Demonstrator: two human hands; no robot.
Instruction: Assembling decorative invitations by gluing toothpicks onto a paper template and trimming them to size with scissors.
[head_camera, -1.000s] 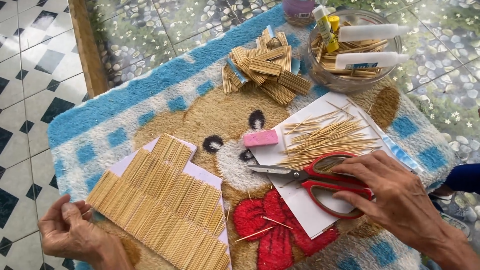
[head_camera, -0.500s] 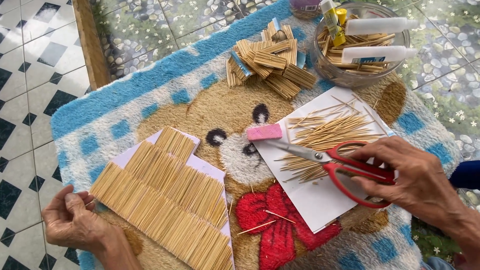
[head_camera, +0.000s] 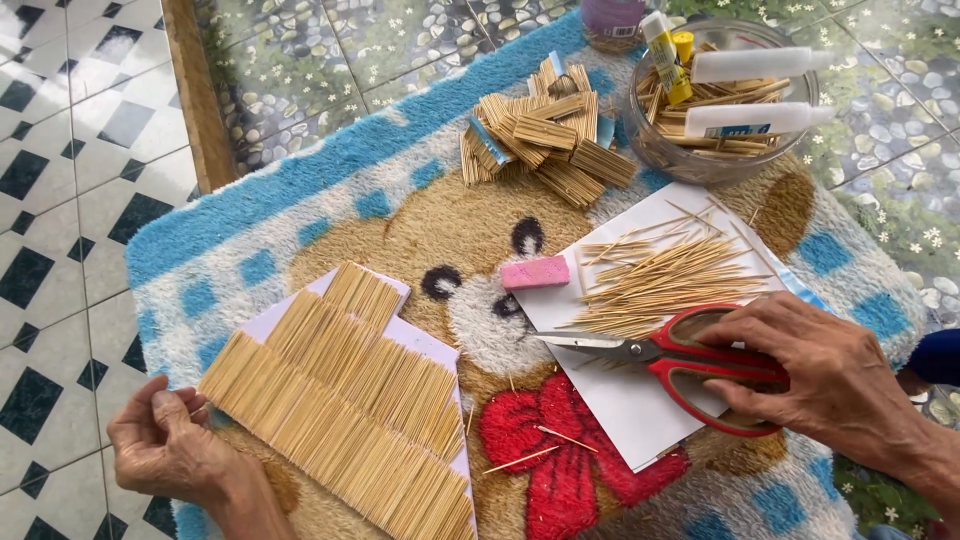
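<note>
My right hand (head_camera: 820, 375) rests on the red-handled scissors (head_camera: 690, 360), fingers over the handles, with the blades lying shut on a white paper sheet (head_camera: 640, 410). A loose pile of thin wooden sticks (head_camera: 660, 280) lies on that sheet just behind the blades. My left hand (head_camera: 170, 445) pinches the lower left corner of a stepped panel of glued sticks (head_camera: 340, 400) on pale card. A pink eraser-like block (head_camera: 535, 271) sits at the paper's left edge.
All of it lies on a fluffy blue and tan bear-pattern mat (head_camera: 300, 190). Bundles of stick panels (head_camera: 545, 145) are stacked at the back. A clear bowl (head_camera: 720, 160) holds sticks and glue tubes (head_camera: 760, 65). Tiled floor surrounds the mat.
My right hand has slid the scissors up and to the right along the paper. The left hand stays at the panel's corner.
</note>
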